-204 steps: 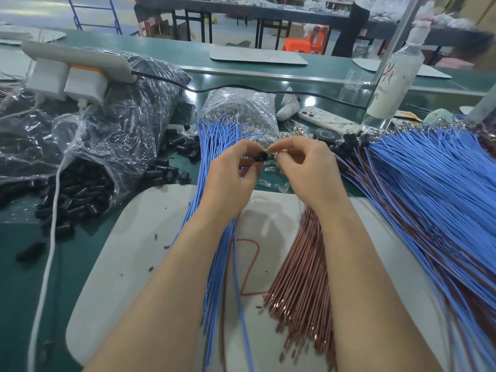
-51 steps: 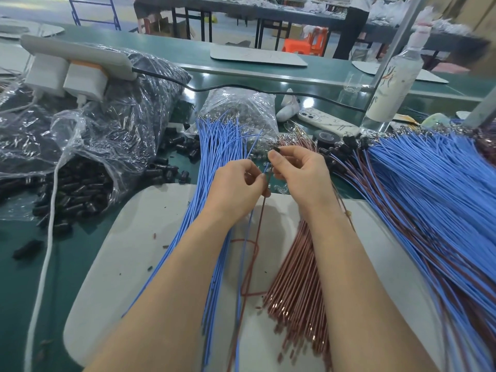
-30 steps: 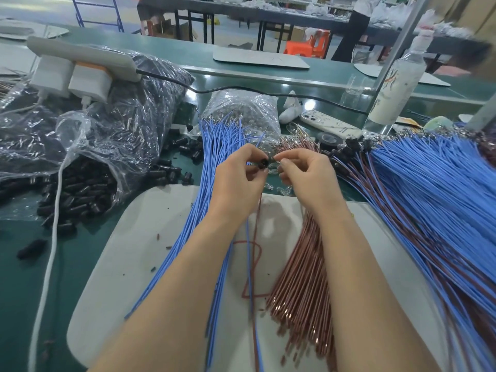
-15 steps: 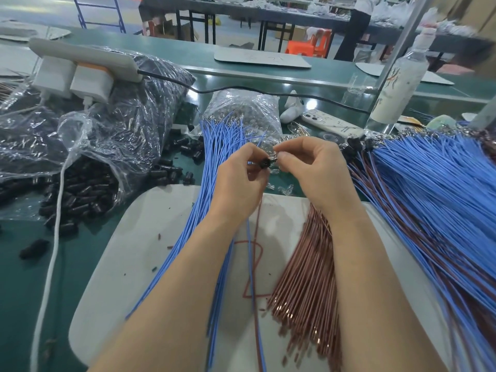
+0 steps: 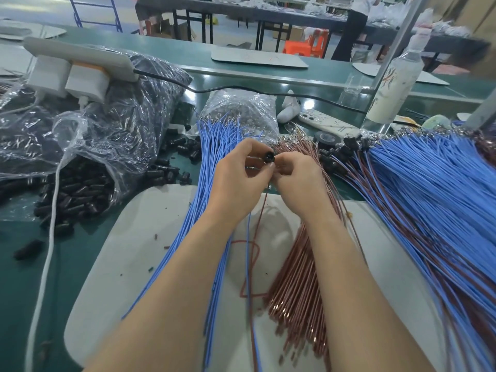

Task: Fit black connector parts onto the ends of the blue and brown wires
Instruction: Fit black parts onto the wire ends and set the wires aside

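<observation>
My left hand point(image 5: 239, 181) pinches a small black connector part point(image 5: 268, 157) between thumb and fingertips, above the white mat point(image 5: 150, 251). My right hand point(image 5: 298, 181) meets it from the right, fingertips curled against the connector's end. One blue wire point(image 5: 249, 264) and one brown wire point(image 5: 258, 226) hang down from between the hands. A bundle of loose blue wires point(image 5: 214, 146) lies left of the hands; a bundle of brown wires point(image 5: 298, 275) lies under my right forearm. Loose black connectors point(image 5: 72, 197) spill from a clear bag at the left.
A large fan of blue and brown wires with black ends fitted point(image 5: 429, 189) covers the right. A clear bag of small metal parts point(image 5: 241, 108), a phone point(image 5: 326, 123), a tape roll point(image 5: 326, 136), a white bottle point(image 5: 394, 84) and a power strip point(image 5: 77, 68) stand behind.
Both hands have stayed together at the same spot. The right hand has turned slightly and sits a little lower against the connector than half a second ago.
</observation>
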Demonstrator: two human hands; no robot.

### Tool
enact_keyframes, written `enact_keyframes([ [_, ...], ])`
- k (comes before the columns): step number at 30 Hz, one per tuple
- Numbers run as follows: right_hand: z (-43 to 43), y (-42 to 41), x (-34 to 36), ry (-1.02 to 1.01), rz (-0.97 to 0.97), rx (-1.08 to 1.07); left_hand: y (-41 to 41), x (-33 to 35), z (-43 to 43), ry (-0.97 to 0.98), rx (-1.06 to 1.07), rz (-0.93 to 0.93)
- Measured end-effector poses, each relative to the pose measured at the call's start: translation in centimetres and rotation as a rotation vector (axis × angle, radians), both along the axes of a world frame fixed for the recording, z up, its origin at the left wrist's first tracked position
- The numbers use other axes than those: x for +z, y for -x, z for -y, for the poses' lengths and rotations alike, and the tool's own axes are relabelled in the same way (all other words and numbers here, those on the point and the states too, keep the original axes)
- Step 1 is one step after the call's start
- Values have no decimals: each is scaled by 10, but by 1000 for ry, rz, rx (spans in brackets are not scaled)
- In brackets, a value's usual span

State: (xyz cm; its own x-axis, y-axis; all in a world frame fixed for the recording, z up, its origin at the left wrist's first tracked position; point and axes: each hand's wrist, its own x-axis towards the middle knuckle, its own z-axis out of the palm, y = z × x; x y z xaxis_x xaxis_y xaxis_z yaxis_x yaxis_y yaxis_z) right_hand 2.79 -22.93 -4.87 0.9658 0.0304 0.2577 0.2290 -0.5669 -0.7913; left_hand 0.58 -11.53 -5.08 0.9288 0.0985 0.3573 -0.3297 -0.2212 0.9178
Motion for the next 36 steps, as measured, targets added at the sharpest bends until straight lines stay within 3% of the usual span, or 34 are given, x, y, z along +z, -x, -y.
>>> enact_keyframes([
  [22,1,-1,-8,133,138,-5,5,-1,2,-94,-24,32],
  [27,4,-4,-5,140,-20,40,4,-2,1,-107,-20,39],
  [32,20,3,16,-44,71,-31,2,-2,-4,-168,32,45],
  [36,21,12,31,-211,110,92,1,-2,-4,-152,38,18],
])
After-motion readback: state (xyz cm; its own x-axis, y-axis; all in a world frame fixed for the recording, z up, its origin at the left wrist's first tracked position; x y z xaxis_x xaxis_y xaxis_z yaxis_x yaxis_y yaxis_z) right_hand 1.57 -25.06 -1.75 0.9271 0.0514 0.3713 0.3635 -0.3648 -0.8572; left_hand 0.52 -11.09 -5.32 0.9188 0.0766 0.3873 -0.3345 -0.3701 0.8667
